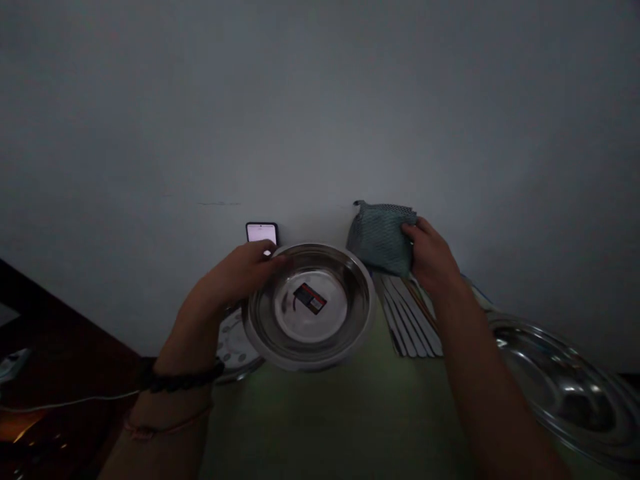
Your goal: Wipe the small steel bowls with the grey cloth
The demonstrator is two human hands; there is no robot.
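My left hand (249, 270) grips the near-left rim of a round stainless steel bowl (345, 333), its thumb over the edge. The bowl is tilted so its inside faces me, and a dark label (310, 298) sticks to its bottom. A folded grey-green cloth (383, 233) with a mesh-like weave hangs from my right hand (430, 257), pinched at its right side by thumb and fingers. The cloth is just right of the bowl's upper rim. Below it, several flat metal utensils (413, 320) lie fanned out; which kind, I cannot tell.
A phone (262, 232) with a lit screen leans near the pale wall (320, 120). Beneath my left forearm lies a round metal piece with holes (235, 347). Large shiny metal basins (555, 380) sit at the right of the greenish table (330, 427). A white cable (75, 401) runs at the left.
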